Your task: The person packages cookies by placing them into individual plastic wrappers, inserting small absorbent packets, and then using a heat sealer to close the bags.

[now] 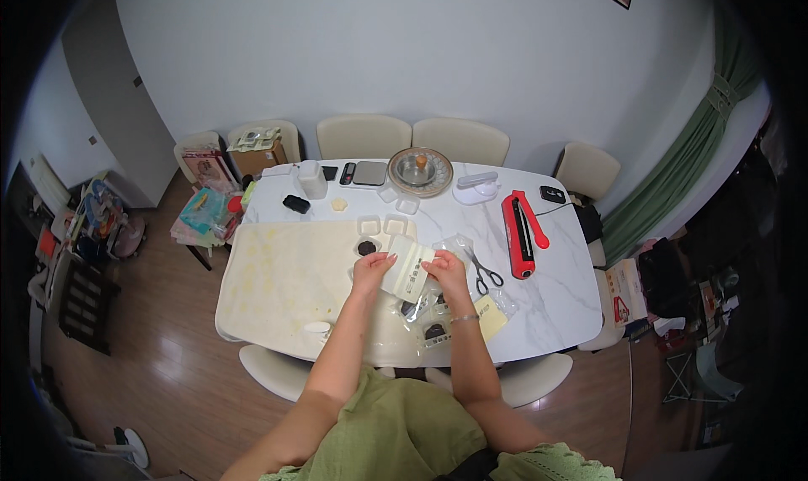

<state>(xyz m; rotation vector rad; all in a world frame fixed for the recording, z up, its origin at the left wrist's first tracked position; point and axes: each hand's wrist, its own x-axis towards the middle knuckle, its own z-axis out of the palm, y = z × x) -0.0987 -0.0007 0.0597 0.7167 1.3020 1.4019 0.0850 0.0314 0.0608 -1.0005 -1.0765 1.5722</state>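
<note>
Between my two hands is a flat, pale printed packaging bag (409, 269) that bears writing. My left hand (374, 270) pinches its left edge, and my right hand (449, 271) grips the right edge. Just beyond my left hand, a dark round pastry (366, 247) sits in a clear plastic tray. Under and beside my right wrist lie clear wrapped packs, one with a dark pastry (434, 331) in it. A yellow printed packet (492, 317) rests to the right of that wrist. Black-handled scissors (486, 278) lie to the right of my right hand.
A red heat sealer (520, 235) stands on the marble-look table (562, 310) at right. A cream mat (271, 291) covers the left. Along the back are a kitchen scale (369, 173), a glass-lidded dish (420, 172) and a white device (477, 189). Several chairs (363, 134) surround the table.
</note>
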